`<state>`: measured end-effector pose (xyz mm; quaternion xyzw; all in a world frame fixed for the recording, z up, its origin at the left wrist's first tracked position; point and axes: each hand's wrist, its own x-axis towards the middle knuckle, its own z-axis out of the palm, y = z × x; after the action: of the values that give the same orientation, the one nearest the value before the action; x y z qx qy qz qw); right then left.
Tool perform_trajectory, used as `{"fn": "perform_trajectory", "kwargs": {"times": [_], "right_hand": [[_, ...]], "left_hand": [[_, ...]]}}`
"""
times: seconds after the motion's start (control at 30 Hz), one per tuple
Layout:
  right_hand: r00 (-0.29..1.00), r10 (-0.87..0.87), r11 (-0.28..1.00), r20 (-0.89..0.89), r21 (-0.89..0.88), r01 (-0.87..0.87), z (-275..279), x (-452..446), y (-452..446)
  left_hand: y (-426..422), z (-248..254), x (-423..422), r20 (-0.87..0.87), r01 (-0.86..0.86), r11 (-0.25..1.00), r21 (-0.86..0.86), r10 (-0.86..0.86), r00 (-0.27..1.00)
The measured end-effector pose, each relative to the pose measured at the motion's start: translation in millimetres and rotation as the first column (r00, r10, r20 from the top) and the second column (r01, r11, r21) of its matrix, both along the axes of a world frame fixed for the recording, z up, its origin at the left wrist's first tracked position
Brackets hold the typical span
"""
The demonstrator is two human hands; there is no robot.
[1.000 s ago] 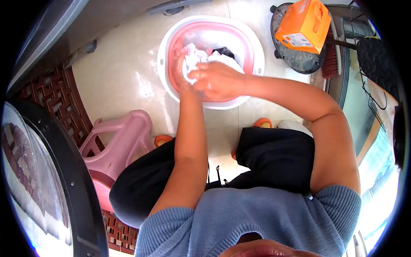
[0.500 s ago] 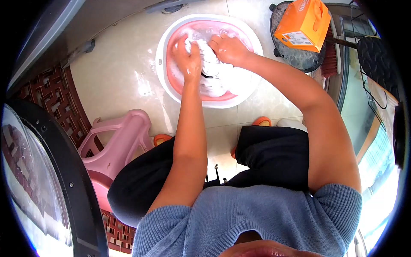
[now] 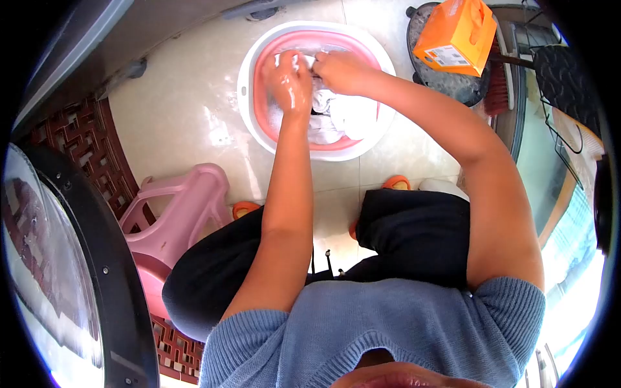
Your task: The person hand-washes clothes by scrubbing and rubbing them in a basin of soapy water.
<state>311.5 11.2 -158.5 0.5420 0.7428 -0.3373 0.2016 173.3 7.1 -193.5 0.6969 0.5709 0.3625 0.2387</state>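
Note:
A white and pink oval basin (image 3: pixel 244 107) stands on the tiled floor with wet white cloth (image 3: pixel 352 116) and some suds in it. Wet and shiny, my left hand (image 3: pixel 289 81) is over the basin's left half, its fingers curled on a part of the white cloth. My right hand (image 3: pixel 339 70) is beside it, with fingertips pinched on the same cloth near the far side. Between and below the hands, more cloth lies bunched, with a small dark patch showing among the folds.
A pink plastic stool (image 3: pixel 178 216) stands at the left, near a round glass door (image 3: pixel 55 278) with a black rim. At the upper right, an orange box (image 3: pixel 456 35) sits on a dark round-ended stand (image 3: pixel 446 84), beside a red-bristled brush (image 3: pixel 497 94).
My hands have gone from close together at the basin's near side to its far half, drawing the cloth along. Since half a second ago, they have come nearer each other.

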Motion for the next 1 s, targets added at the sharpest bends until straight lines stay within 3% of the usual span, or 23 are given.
{"fn": "perform_trajectory", "kwargs": {"times": [0.03,0.07,0.1,0.13,0.17,0.23,0.27,0.3,0.37,0.4,0.43,0.47,0.5,0.57,0.67,0.73,0.77,0.8,0.83,0.87,0.93,0.97,1.0], "right_hand": [[1.000,0.003,1.000,0.002,0.006,-0.003,-4.6,5.1,-7.8],[0.993,-0.015,0.957,-0.120,0.286,0.049,-9.9,13.8,-23.9],[0.971,0.002,0.836,-0.240,0.534,0.130,-16.5,18.1,-37.4],[0.988,-0.006,0.782,-0.154,0.615,0.101,-26.3,18.0,-47.1],[0.988,-0.011,0.785,-0.153,0.611,0.103,-20.3,16.4,-42.7],[0.961,-0.228,0.963,-0.154,0.114,0.246,-0.3,10.3,-28.0],[0.929,-0.291,0.951,-0.226,0.038,0.307,-14.0,15.4,-20.7],[0.931,-0.286,0.951,-0.227,0.050,0.304,-29.8,14.0,-19.2],[0.854,-0.298,0.776,-0.426,0.413,0.477,-57.3,3.0,-19.5],[0.798,-0.236,0.845,-0.554,0.289,0.451,-31.7,-1.9,-15.5],[0.736,-0.168,0.866,-0.655,0.258,0.428,-16.0,-8.3,-20.4],[0.746,-0.054,0.872,-0.664,0.332,0.359,4.0,-17.3,-26.9],[0.744,0.057,0.869,-0.666,0.400,0.292,20.2,-28.1,-37.3],[0.743,0.143,0.864,-0.654,0.449,0.229,38.7,-45.1,-60.3],[0.797,0.082,0.884,-0.598,0.413,0.219,28.3,-40.7,-53.0],[0.810,-0.060,0.883,-0.583,0.347,0.315,3.3,-19.1,-32.9],[0.886,-0.166,0.915,-0.432,0.267,0.302,-0.6,-8.4,-21.5],[0.894,-0.178,0.902,-0.411,0.296,0.316,-4.4,2.9,-17.3],[0.901,-0.190,0.889,-0.390,0.321,0.326,-8.4,13.1,-17.0],[0.901,-0.190,0.892,-0.391,0.314,0.324,-15.5,18.8,-21.5],[0.942,-0.011,0.829,-0.335,0.523,0.196,-31.5,24.1,-32.6],[0.943,-0.011,0.832,-0.334,0.520,0.194,-28.3,21.5,-35.2],[0.976,-0.034,0.890,-0.217,0.437,0.129,-20.8,16.0,-38.8]], "left_hand": [[0.4,-3.6,-6.4,-0.048,-0.056,0.987,0.151,0.063,0.997],[-5.9,-1.4,-7.3,-0.045,-0.057,0.987,0.152,0.065,0.997],[-16.0,2.7,-6.8,-0.182,-0.073,0.979,0.189,0.108,0.977],[-22.8,3.3,-5.7,-0.315,-0.081,0.971,0.226,0.151,0.937],[-25.1,-2.2,-4.6,-0.315,-0.077,0.972,0.221,0.146,0.938],[-27.2,-14.5,1.4,-0.386,-0.055,0.994,-0.100,0.012,0.922],[-16.4,-12.9,2.3,-0.312,-0.075,0.919,-0.387,-0.053,0.949],[-9.0,-27.4,3.0,-0.310,-0.077,0.923,-0.376,-0.047,0.950],[-3.7,-63.6,-1.0,0.121,-0.044,0.907,-0.418,0.104,0.987],[-2.3,-42.9,1.3,0.551,0.011,0.801,-0.599,0.401,0.732],[-1.6,-23.0,3.7,0.714,0.174,0.694,-0.699,0.659,0.236],[-2.0,-52.9,-13.5,0.710,0.563,0.618,-0.549,0.700,-0.075],[-6.9,-50.3,-22.4,0.746,0.730,0.593,-0.339,0.642,-0.175],[-21.7,-39.7,-21.0,0.763,0.668,0.644,-0.374,0.623,-0.173],[-38.3,-27.1,3.6,0.821,0.466,0.778,-0.422,0.546,-0.167],[-39.3,-37.8,6.1,0.742,0.476,0.717,-0.509,0.646,-0.180],[-37.3,-41.6,6.2,0.655,0.487,0.651,-0.583,0.731,-0.192],[-31.3,-10.0,9.7,0.643,0.301,0.625,-0.720,0.764,-0.046],[-23.3,-3.5,7.4,0.641,0.299,0.623,-0.723,0.766,-0.044],[-16.1,-1.0,-0.5,0.693,0.275,0.649,-0.709,0.713,0.104],[-6.3,4.1,-15.6,0.723,0.202,0.722,-0.662,0.542,0.429],[-8.2,-1.5,-16.7,0.721,0.202,0.719,-0.664,0.546,0.428],[-12.1,-11.8,-18.3,0.480,0.009,0.911,-0.413,0.209,0.852]]}}
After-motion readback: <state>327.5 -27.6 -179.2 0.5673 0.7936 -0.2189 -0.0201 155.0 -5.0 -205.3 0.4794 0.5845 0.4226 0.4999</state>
